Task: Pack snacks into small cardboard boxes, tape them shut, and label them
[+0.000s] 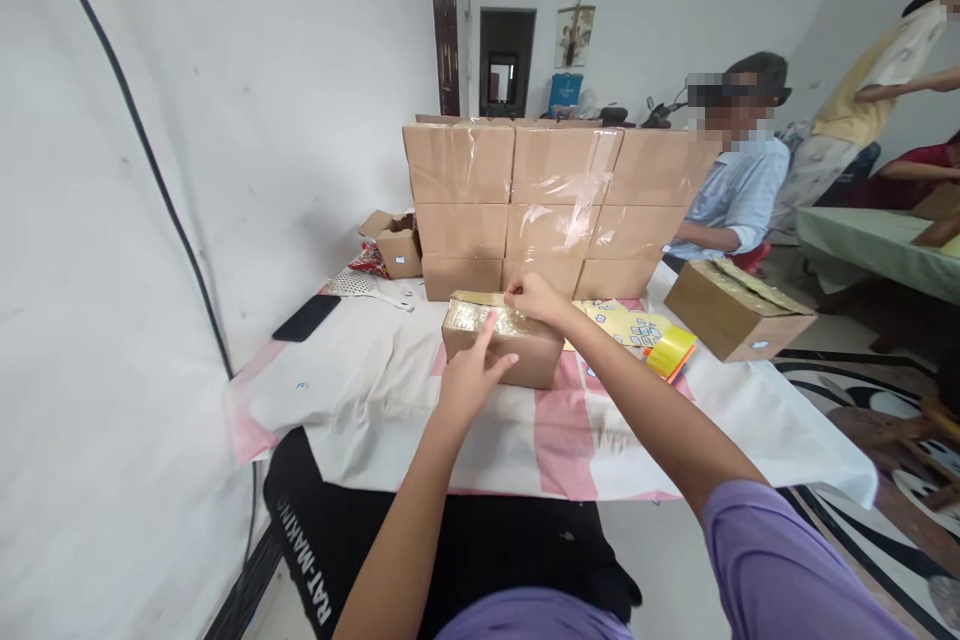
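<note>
A small cardboard box [517, 362] sits in front of me on the cloth-covered table, with shiny clear tape [469, 317] over its top. My left hand [469, 380] lies against the near left side of the box. Its index finger stretches onto the taped top and its thumb is held apart. At the back edge of the top, my right hand [538, 300] is closed in a pinch. What those fingertips hold, if anything, is too small to make out. A yellow and orange tape dispenser [670, 353] lies right of the box, beside a yellow sheet of stickers [626, 325].
Behind the box stands a wrapped stack of cardboard boxes [465, 165]. A taped box [739, 310] stands at the right edge. On the left lie a black phone [306, 318], a white perforated scoop [360, 285] and an open box [400, 245]. A person [739, 180] sits beyond.
</note>
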The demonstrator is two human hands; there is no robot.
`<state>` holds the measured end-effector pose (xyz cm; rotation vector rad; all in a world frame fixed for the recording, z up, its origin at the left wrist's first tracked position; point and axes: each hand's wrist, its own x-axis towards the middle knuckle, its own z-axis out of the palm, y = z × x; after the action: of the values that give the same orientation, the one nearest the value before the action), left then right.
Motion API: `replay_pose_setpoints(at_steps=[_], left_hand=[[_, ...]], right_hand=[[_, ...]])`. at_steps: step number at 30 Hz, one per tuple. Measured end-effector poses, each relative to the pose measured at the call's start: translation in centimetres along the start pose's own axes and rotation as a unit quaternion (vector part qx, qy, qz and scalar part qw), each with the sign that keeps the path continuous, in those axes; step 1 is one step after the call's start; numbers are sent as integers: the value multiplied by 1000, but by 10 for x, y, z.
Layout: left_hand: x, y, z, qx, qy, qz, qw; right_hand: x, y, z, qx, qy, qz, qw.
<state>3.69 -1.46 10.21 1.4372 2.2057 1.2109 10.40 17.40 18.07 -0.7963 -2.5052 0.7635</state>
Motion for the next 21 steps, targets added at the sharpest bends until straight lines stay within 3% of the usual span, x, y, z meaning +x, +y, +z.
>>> replay_pose_setpoints(at_steps=[3, 14, 17, 21], left_hand=[[18, 7, 3, 95, -26, -21, 995], [12, 9, 13, 85, -2, -48, 995], [12, 9, 15, 76, -1, -55, 996], [12, 4, 16, 39, -11, -55, 998]], right_hand=[[2, 8, 7, -39, -11, 2, 999], [-6, 8, 12, -171, -6, 37, 985], [3, 19, -4, -188, 36, 81, 978], [5, 68, -51, -198, 97, 169, 961]])
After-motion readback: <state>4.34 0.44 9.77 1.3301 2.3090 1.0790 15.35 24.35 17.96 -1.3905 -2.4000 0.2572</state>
